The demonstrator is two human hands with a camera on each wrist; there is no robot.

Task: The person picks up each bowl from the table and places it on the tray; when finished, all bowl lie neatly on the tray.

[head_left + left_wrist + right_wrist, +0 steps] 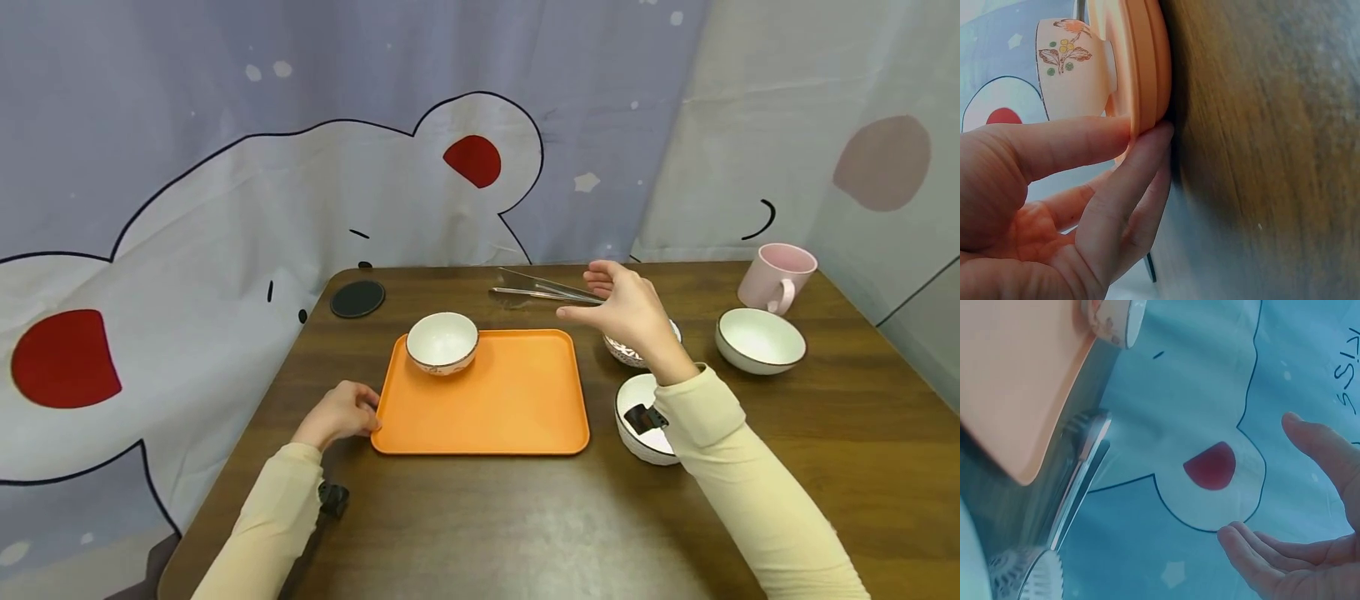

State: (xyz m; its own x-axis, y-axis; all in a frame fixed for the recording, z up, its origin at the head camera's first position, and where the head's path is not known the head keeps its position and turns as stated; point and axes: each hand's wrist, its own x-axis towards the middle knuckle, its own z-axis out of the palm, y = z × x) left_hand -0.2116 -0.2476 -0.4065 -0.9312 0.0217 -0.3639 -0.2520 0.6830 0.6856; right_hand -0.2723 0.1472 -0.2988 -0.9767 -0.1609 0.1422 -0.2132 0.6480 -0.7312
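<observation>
My left hand [341, 414] pinches the left edge of an orange tray [510, 400] between thumb and fingers. In the left wrist view, the thumb lies on the tray's rim [1150, 56] and the fingers are under it. A white bowl [442, 340] with a floral pattern stands at the tray's back left. My right hand [626, 304] is in the air behind the tray's right side, thumb and fingers spread, holding nothing. Close to it are long, thin metal utensils [1079, 481], whose kind is unclear. A patterned bowl [626, 354] is partly hidden under the right arm.
Right of the tray stands another white bowl [637, 437], partly covered by the right sleeve. Farther right are a third white bowl [761, 342] and a pink mug [772, 279]. A black round coaster [357, 298] lies at the back left. A printed curtain [300, 183] hangs behind the table.
</observation>
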